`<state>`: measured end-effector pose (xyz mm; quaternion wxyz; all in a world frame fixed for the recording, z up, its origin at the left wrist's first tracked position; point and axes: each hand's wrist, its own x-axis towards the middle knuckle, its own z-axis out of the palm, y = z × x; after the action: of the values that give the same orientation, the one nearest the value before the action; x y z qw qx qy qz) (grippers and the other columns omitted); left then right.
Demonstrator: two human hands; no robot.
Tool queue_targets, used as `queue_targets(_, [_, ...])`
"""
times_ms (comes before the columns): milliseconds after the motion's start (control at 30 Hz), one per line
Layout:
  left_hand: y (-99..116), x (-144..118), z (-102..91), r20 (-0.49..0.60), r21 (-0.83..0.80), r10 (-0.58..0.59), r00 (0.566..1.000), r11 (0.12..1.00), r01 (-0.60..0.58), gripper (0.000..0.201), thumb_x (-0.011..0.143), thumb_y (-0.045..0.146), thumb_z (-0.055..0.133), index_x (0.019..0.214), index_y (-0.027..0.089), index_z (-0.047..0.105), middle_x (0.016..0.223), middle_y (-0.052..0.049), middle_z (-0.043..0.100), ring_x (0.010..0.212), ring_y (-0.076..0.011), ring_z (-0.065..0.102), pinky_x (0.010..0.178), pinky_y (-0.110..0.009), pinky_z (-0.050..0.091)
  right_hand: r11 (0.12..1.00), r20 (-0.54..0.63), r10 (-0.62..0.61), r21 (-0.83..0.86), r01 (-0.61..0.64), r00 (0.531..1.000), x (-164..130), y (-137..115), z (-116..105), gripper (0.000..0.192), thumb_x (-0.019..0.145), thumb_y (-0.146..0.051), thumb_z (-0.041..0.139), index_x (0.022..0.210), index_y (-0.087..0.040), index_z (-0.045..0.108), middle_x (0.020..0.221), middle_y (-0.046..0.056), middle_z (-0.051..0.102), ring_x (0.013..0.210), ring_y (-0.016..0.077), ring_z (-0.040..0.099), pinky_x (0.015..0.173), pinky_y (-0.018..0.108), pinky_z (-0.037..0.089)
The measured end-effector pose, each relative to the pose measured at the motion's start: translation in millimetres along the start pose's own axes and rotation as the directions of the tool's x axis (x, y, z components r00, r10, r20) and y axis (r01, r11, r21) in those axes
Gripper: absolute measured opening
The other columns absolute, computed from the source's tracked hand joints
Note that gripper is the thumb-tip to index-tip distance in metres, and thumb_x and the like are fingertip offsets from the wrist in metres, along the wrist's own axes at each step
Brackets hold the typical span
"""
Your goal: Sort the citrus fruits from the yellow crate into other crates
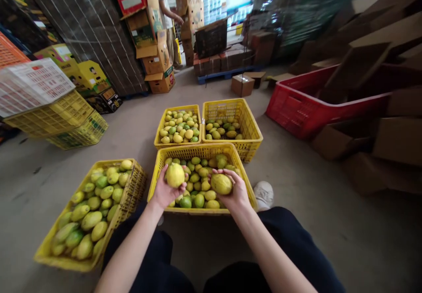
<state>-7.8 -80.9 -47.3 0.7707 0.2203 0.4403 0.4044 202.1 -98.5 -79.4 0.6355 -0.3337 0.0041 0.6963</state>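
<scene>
Cupped in my left hand (166, 192) is a round yellow lemon (175, 175), its top facing me. My right hand (236, 189) is wrapped round another lemon (221, 184), duller and longer, with brownish marks. Both hands are raised above a yellow plastic crate (194, 211) directly before me. In that crate lie many yellow and green lemons (198, 200), partly hidden by my hands. Beyond it, a crate on the left (177, 144) is well filled with lemons, while the one on the right (252, 124) holds fewer, low down.
By my left leg stands a yellow crate (132, 192) heaped with lemons. A big red bin (290, 113) of cardboard is on the right, with boxes beside it. Stacked crates (56, 113) are at left. Behind, a person (166, 12) stands near stacked cartons (156, 58).
</scene>
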Motion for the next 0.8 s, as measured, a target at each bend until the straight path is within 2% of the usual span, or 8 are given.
queue_targets(233, [-25.2,6.8,8.0,-0.121,-0.448,-0.159,0.980,0.889,0.089,0.043,0.097,0.047,0.038,0.111,0.014,0.061,0.083,-0.007,0.065,0.068,-0.0125,0.062,0.056,-0.020,0.054,0.992,0.092,-0.098,-0.073,0.105,0.991,-5.9,15.1,5.0,0.019,0.058,-0.018,0.071,0.077,-0.020,0.069,0.076,0.002,0.073,0.073,0.0191,0.072,0.072,0.032,0.061])
queue_targets(333, [-31.3,0.8,18.5,-0.106,-0.529,-0.211,0.972,0.840,0.125,0.038,0.096,0.043,0.043,0.109,0.012,0.061,0.079,-0.007,0.067,0.070,-0.0156,0.066,0.060,-0.024,0.058,0.949,0.186,-0.235,-0.166,0.266,0.954,-12.1,25.0,14.9,0.011,0.059,-0.020,0.069,0.070,-0.020,0.069,0.074,0.000,0.071,0.076,0.0192,0.071,0.076,0.031,0.058])
queue_targets(400, [-34.7,-4.6,25.2,-0.098,-0.539,-0.196,0.976,0.835,0.114,0.033,0.096,0.038,0.044,0.105,0.012,0.062,0.077,-0.007,0.068,0.070,-0.0178,0.068,0.063,-0.028,0.059,0.850,0.282,-0.387,-0.259,0.458,0.878,-19.3,31.9,19.2,0.008,0.064,-0.023,0.069,0.072,-0.021,0.070,0.078,0.001,0.072,0.083,0.0211,0.071,0.080,0.033,0.056])
queue_targets(500, [-35.3,-13.6,34.6,-0.094,-0.494,-0.212,0.973,0.858,0.139,0.027,0.095,0.033,0.045,0.093,0.013,0.063,0.074,-0.006,0.068,0.069,-0.0188,0.068,0.066,-0.030,0.059,0.556,0.445,-0.589,-0.382,0.738,0.674,-31.0,41.0,21.5,0.010,0.074,-0.025,0.069,0.084,-0.023,0.072,0.089,0.003,0.073,0.092,0.0232,0.069,0.087,0.037,0.053])
queue_targets(567, [-32.5,-19.1,39.7,-0.120,-0.448,-0.220,0.968,0.882,0.145,0.025,0.094,0.031,0.046,0.087,0.014,0.063,0.072,-0.005,0.068,0.070,-0.0192,0.069,0.067,-0.031,0.059,0.360,0.565,-0.626,-0.404,0.841,0.538,-35.7,44.8,21.1,0.014,0.081,-0.029,0.066,0.094,-0.024,0.071,0.098,0.004,0.072,0.098,0.0246,0.067,0.091,0.040,0.052])
queue_targets(633, [-28.8,-23.4,43.1,-0.146,-0.430,-0.199,0.969,0.895,0.119,0.025,0.093,0.029,0.046,0.084,0.014,0.064,0.069,-0.004,0.068,0.072,-0.0199,0.070,0.067,-0.031,0.059,0.245,0.658,-0.599,-0.393,0.886,0.457,-35.8,45.1,19.4,0.023,0.087,-0.035,0.060,0.106,-0.025,0.068,0.109,0.006,0.070,0.107,0.0266,0.065,0.097,0.043,0.051])
queue_targets(700, [-24.9,-26.2,44.2,-0.162,-0.446,-0.175,0.971,0.891,0.086,0.025,0.093,0.029,0.046,0.083,0.014,0.064,0.069,-0.004,0.067,0.074,-0.0206,0.071,0.068,-0.030,0.059,0.202,0.716,-0.543,-0.396,0.896,0.439,-32.4,41.9,16.6,0.034,0.092,-0.042,0.054,0.121,-0.025,0.060,0.122,0.009,0.066,0.117,0.0284,0.061,0.102,0.046,0.048])
queue_targets(800, [-19.1,-27.8,42.1,-0.173,-0.476,-0.168,0.970,0.877,0.067,0.024,0.091,0.027,0.047,0.081,0.014,0.064,0.070,-0.005,0.068,0.077,-0.0213,0.071,0.069,-0.031,0.059,0.145,0.744,-0.420,-0.510,0.848,0.520,-26.8,33.7,12.3,0.045,0.095,-0.049,0.043,0.132,-0.024,0.047,0.122,0.011,0.067,0.115,0.0290,0.064,0.097,0.047,0.051])
